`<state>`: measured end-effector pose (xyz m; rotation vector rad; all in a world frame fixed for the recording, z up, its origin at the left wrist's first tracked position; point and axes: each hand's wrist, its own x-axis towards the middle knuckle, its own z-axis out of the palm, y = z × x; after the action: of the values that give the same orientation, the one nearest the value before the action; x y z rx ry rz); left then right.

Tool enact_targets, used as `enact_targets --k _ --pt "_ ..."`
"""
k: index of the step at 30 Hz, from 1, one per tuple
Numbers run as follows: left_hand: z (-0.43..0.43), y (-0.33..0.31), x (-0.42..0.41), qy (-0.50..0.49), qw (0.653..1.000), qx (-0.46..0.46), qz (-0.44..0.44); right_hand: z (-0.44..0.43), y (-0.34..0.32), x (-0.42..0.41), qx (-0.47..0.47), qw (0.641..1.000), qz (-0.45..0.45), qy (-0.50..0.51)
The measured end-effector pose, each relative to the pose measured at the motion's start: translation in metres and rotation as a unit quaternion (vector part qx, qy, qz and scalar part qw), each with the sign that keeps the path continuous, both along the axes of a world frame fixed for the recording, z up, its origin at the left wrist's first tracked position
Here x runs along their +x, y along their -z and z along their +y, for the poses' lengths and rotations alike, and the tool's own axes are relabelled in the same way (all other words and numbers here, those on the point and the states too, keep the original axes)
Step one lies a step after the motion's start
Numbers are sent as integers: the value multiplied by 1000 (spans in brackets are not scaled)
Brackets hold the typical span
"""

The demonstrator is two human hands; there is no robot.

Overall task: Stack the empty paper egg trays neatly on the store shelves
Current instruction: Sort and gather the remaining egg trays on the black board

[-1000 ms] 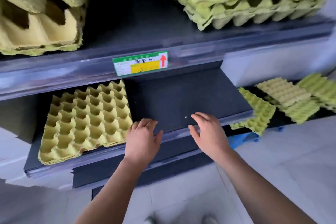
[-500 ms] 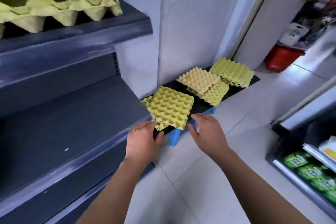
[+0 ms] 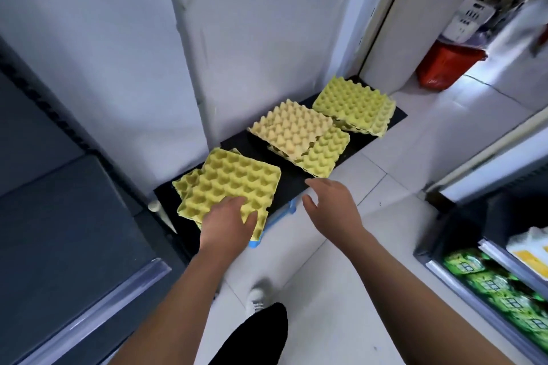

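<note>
Presently recorded, item by item.

- Left hand point(image 3: 228, 224): laid palm-down on the near corner of the nearest egg tray point(image 3: 234, 181). The fingers are stretched fairly straight across its cups, and the thumb is spread on top beside them.
- Right hand point(image 3: 329, 201): held open in the air with fingers loosely spread and nothing held. It is placed just beside the near edge of the black board point(image 3: 289, 187), between the nearest egg tray and the middle stack point(image 3: 302, 139).
- Nearest egg tray: yellow-green, cups upward. It is set askew on at least one like tray, whose corners are seen at its left.
- Middle stack: a tan tray point(image 3: 284, 127) is laid crookedly over a yellow-green tray point(image 3: 326, 154).
- Far stack point(image 3: 353, 104): yellow-green, several trays, unevenly aligned, at the board's far end.
- Black board: all three groups are borne by it, low against the white wall point(image 3: 252, 38). A blue support point(image 3: 280, 218) is glimpsed under its near edge.
- Store shelf point(image 3: 59, 216): dark grey, at left, well apart from the far stack.
- Red basket point(image 3: 444, 68): set on the tiled floor point(image 3: 400, 187) beyond the board.
- Green packets point(image 3: 489, 284): shelved at lower right.
</note>
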<state>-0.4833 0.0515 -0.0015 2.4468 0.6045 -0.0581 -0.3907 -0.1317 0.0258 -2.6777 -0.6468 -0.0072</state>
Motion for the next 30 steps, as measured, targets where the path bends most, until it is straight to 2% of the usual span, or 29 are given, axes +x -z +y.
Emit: enact_targets --k 8,17,23,30 --pt "21 35 84 -55 992 -37 107 32 35 107 -41 996 78 -33" --pt "32 92 125 -159 965 -72 198 73 93 199 -90 969 158 -166" --pt "30 132 144 -284 924 -95 237 99 142 252 -137 938 186 -257" --pt "16 198 143 -439 835 -201 263 128 213 286 -171 908 226 -307"
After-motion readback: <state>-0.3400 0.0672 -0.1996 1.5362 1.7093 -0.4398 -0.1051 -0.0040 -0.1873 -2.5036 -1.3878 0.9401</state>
